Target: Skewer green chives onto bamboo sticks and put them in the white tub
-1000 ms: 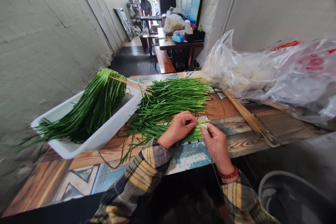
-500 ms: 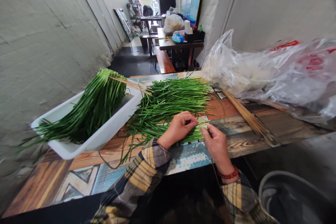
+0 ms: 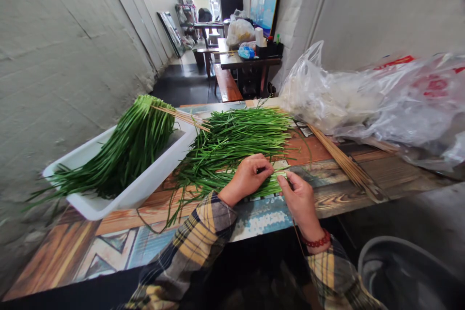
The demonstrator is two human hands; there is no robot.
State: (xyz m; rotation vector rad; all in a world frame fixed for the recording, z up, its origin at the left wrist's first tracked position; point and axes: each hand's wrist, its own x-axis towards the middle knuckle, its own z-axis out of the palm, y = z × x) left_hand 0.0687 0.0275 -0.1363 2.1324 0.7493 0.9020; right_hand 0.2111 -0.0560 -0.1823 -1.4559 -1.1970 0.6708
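At the table's front edge my left hand (image 3: 249,179) is closed in a pinch on the pale stem ends of some garlic chives (image 3: 273,186). Facing it from the right, my right hand (image 3: 301,199) is closed at the same stem ends. A thin bamboo skewer (image 3: 298,238) runs down from beneath that hand; its tip is hidden. Just beyond both hands lies a wide pile of loose chives (image 3: 247,135), stems pointing right. To the left, skewered chives (image 3: 141,143) hang over a white tray (image 3: 154,179), with their skewer ends (image 3: 185,118) sticking out rightward.
A bundle of bamboo skewers (image 3: 337,160) lies on the patterned wooden table (image 3: 254,223), right of the chives. Clear plastic bags (image 3: 363,97) fill the back right. A grey bin (image 3: 385,242) stands below at right. Another table (image 3: 250,62) and a bench (image 3: 227,82) stand beyond.
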